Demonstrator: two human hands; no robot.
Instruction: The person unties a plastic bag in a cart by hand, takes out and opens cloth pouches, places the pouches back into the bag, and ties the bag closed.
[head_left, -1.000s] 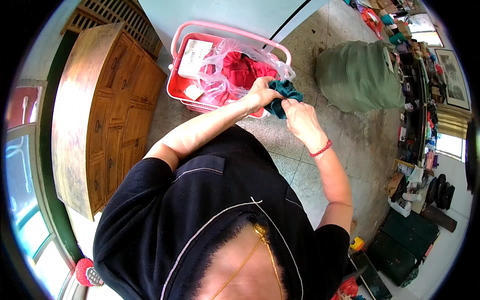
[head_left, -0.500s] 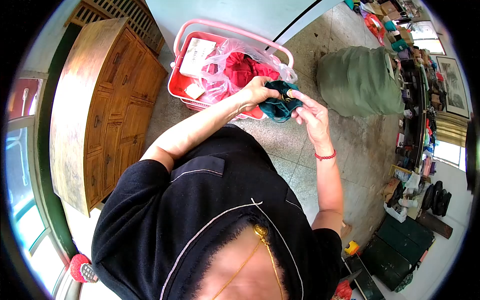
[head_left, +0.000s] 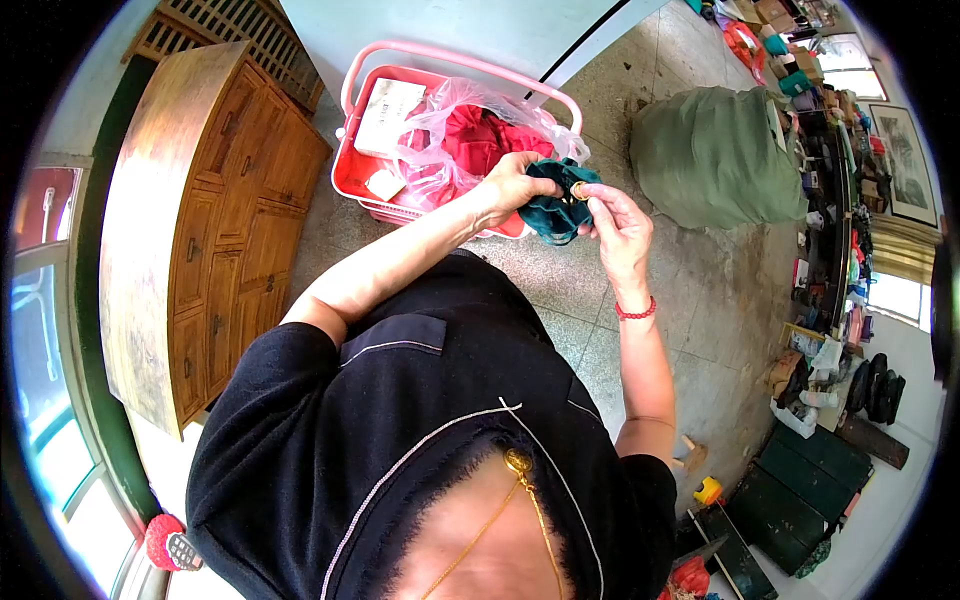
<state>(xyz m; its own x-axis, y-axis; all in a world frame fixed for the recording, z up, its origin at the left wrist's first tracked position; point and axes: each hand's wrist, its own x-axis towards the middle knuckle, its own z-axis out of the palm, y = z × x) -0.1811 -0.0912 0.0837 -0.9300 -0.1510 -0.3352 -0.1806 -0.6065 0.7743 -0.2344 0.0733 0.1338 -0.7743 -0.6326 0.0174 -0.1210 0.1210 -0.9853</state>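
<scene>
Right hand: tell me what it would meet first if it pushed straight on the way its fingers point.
The right hand points its fingers at the teal cloth, already touching it. Beyond that, probably the left hand, then the red basket, though depth is unclear.

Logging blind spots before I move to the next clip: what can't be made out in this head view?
- Small gold-coloured item at the dark green cloth: too small to identify.
- Left hand fingertips: buried in the cloth folds.
- Right hand palm: turned away.
- Red basket contents: veiled by the pink plastic bag.
- White card print: too small to read.
- Shelf clutter at right: fisheye-warped and tiny.
</scene>
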